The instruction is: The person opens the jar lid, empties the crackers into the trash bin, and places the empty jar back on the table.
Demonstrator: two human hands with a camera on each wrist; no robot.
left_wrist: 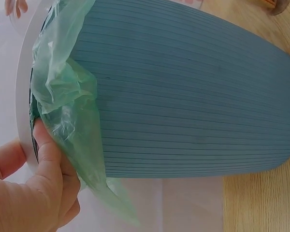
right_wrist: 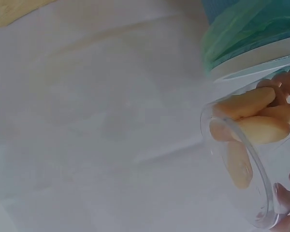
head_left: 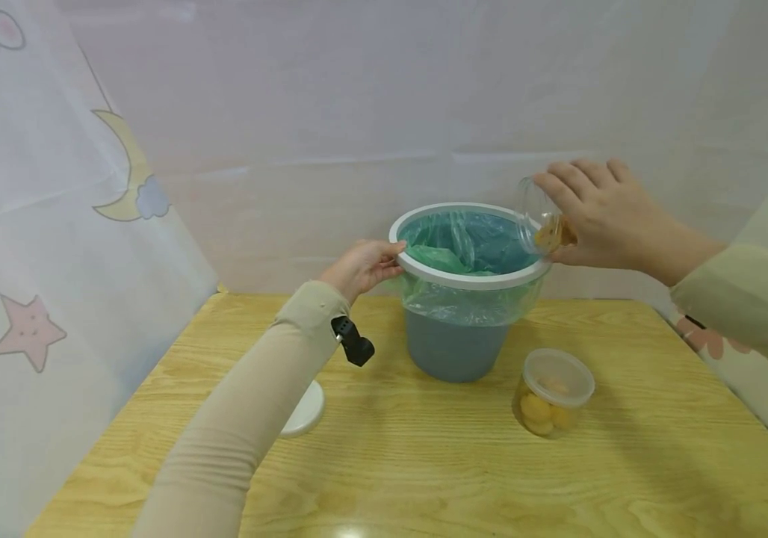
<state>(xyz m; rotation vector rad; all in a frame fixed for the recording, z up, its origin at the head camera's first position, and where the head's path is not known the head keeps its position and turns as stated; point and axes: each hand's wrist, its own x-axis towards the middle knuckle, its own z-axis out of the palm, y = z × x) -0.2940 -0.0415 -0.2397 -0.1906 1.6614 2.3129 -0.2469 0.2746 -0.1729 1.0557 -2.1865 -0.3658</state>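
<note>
A grey-blue ribbed bin [head_left: 454, 347] stands on the table, lined with a green plastic bag [head_left: 434, 258] folded out over its side beneath a white rim [head_left: 471, 282]. My left hand [head_left: 365, 267] pinches that rim at the left, thumb on top and fingers below, against the bag. At the bin's right edge, my right hand [head_left: 606, 213] grips a clear jar [right_wrist: 266, 169] tipped on its side, its mouth facing left over the rim. Several oval yellow-brown biscuits [right_wrist: 261, 128] lie inside the tilted jar, some close to its mouth.
A second clear jar [head_left: 532, 430] with a translucent lid [head_left: 559, 377] and yellow biscuits inside stands in front of the bin to the right. A white round lid [head_left: 306, 413] lies on the wooden table [head_left: 411, 463], partly behind my left forearm. A pale printed curtain [head_left: 303, 112] hangs behind.
</note>
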